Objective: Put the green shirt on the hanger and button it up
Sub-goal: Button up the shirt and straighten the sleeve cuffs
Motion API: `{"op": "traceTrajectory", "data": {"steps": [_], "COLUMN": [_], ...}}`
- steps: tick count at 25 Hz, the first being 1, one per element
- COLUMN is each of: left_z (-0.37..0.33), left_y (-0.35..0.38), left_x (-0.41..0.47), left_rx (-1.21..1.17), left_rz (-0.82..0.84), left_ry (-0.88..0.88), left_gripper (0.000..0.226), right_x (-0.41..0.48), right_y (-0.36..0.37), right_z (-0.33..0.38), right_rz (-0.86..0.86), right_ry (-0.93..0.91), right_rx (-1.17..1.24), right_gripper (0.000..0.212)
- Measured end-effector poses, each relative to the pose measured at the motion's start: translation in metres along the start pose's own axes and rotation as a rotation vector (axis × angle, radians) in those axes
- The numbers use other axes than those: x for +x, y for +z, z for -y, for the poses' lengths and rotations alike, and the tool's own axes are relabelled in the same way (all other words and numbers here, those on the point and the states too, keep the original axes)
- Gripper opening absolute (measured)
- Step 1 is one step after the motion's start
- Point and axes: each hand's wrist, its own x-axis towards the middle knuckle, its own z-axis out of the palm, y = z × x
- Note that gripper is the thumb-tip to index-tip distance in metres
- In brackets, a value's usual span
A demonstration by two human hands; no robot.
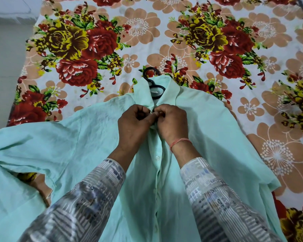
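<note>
The pale green shirt (pixel 77 147) lies spread front-up on the bed, collar pointing away from me. A black hanger (pixel 155 88) sits inside it, its hook sticking out above the collar. My left hand (pixel 133 124) and my right hand (pixel 172 123) meet just below the collar, both pinching the front placket at the top button. A white button (pixel 157 158) shows lower down the placket between my forearms. The button under my fingers is hidden.
A floral bedsheet (pixel 164 32) in red, yellow and peach covers the bed. The left sleeve of the shirt trails off toward the bed's left edge, with grey floor (pixel 5 55) beyond it. A thread bracelet is on my right wrist.
</note>
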Motion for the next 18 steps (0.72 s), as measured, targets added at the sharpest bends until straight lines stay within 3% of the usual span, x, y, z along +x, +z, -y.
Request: {"op": "traceTrajectory", "data": {"steps": [3, 8, 11, 13, 18], "left_z": [0.000, -0.001, -0.002, 0.000, 0.005], "left_y": [0.000, -0.008, -0.008, -0.005, -0.005], "left_x": [0.005, 0.011, 0.011, 0.012, 0.012], "left_rx": [-0.076, -0.264, -0.245, -0.223, -0.229], "left_rz": [-0.040, 0.049, 0.055, 0.027, 0.003], "left_ry": [-0.102, -0.208, -0.215, -0.207, -0.212], "left_gripper": [0.014, 0.018, 0.020, 0.021, 0.019], "right_x": [0.008, 0.021, 0.014, 0.012, 0.022], "right_y": [0.001, -0.001, 0.000, 0.000, -0.007], "right_z": [0.004, 0.008, 0.008, 0.010, 0.016], "right_rz": [0.053, 0.105, 0.099, 0.090, 0.135], "right_ry": [0.083, 0.167, 0.141, 0.114, 0.132], "right_rx": [0.018, -0.002, 0.034, 0.008, -0.061], "right_gripper": [0.010, 0.021, 0.007, 0.017, 0.006]}}
